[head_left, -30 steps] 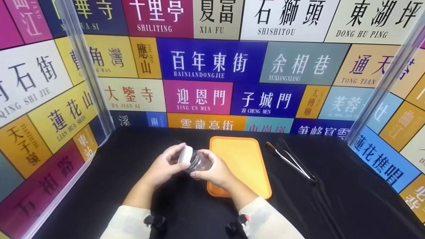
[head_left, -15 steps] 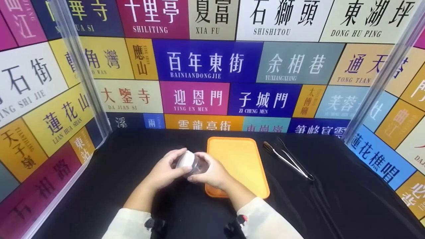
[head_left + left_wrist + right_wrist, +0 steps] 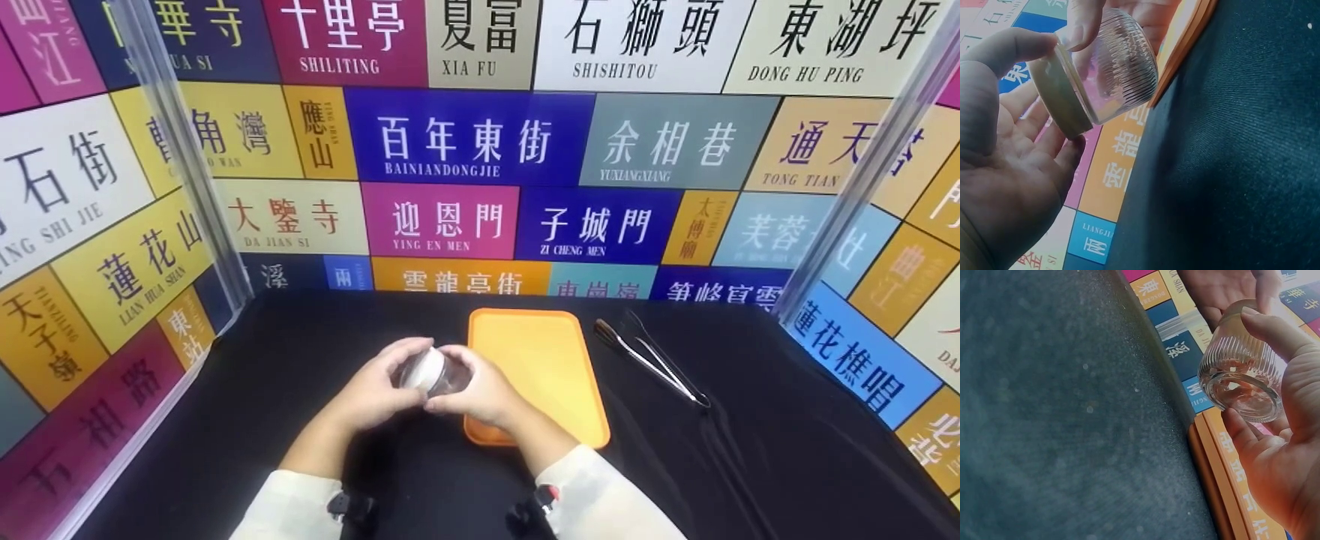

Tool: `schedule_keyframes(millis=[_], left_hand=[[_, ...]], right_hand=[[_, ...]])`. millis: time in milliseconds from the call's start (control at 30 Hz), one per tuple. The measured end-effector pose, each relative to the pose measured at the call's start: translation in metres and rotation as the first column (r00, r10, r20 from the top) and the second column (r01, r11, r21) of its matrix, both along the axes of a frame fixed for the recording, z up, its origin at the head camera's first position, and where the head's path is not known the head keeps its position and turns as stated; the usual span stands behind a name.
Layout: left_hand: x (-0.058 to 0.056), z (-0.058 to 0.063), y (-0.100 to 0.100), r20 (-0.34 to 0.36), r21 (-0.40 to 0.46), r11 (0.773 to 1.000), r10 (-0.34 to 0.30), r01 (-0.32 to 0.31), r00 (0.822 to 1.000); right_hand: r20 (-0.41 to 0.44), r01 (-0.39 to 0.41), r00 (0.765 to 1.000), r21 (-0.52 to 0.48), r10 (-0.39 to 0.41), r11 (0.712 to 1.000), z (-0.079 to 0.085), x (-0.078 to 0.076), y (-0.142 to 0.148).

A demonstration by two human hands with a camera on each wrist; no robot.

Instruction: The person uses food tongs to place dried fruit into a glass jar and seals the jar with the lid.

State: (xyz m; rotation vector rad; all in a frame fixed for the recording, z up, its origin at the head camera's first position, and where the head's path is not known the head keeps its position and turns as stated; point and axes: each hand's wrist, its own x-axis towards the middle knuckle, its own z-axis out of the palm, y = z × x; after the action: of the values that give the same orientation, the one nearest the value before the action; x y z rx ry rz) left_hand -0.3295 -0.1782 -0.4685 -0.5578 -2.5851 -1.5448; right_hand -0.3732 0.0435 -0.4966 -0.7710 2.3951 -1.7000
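Note:
A clear ribbed jar [image 3: 1241, 363] is held in the air between both hands, lying tilted on its side. Its pale round lid [image 3: 427, 370] sits at the mouth, facing left and upward in the head view. My left hand [image 3: 379, 390] grips the lid by its edge, thumb on one side and fingers on the other. My right hand [image 3: 484, 386] holds the jar's body, with the thumb along its side and fingertips near the base. In the left wrist view the lid [image 3: 1061, 93] overlaps the jar's mouth, and the right thumb reaches close to its edge.
An orange tray [image 3: 536, 367] lies on the black cloth [image 3: 300, 315], partly behind the right forearm. Metal tongs [image 3: 660, 367] rest to its right. Panels printed with signs [image 3: 472, 139] and clear corner posts [image 3: 202, 187] surround the table.
Both hands have lowered slightly with the jar, and the lid has turned more toward the head camera. The left thumb and fingers have shifted round the lid's edge. Tray and tongs stay put.

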Motion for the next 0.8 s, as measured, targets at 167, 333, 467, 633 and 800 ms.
schedule_keyframes(millis=[167, 333, 467, 633, 800], left_hand=[[-0.0015, 0.0000, -0.0003, -0.019, 0.023, 0.998, -0.059, 0.060, 0.998], [-0.0014, -0.0004, -0.0006, -0.007, 0.083, 0.992, -0.090, 0.090, 0.996], [-0.0005, -0.0003, 0.0009, 0.050, 0.073, 0.997, 0.012, -0.015, 0.999], [0.0003, -0.0009, 0.0033, 0.066, -0.079, 0.983, 0.170, -0.165, 0.983], [0.0012, -0.0006, 0.0026, 0.065, -0.092, 0.982, 0.169, -0.163, 0.983]], right_hand=[[0.004, 0.004, 1.000, 0.004, -0.004, 1.000, -0.0002, 0.0003, 0.0009], [-0.010, 0.008, 1.000, 0.006, -0.008, 1.000, -0.0012, -0.0009, 0.0001], [-0.022, 0.012, 1.000, 0.006, -0.012, 1.000, -0.0013, -0.0011, -0.0006], [-0.034, 0.018, 0.999, 0.008, -0.018, 1.000, -0.0019, -0.0013, -0.0015], [-0.034, 0.014, 0.999, 0.025, -0.013, 1.000, -0.0022, -0.0019, -0.0014]])
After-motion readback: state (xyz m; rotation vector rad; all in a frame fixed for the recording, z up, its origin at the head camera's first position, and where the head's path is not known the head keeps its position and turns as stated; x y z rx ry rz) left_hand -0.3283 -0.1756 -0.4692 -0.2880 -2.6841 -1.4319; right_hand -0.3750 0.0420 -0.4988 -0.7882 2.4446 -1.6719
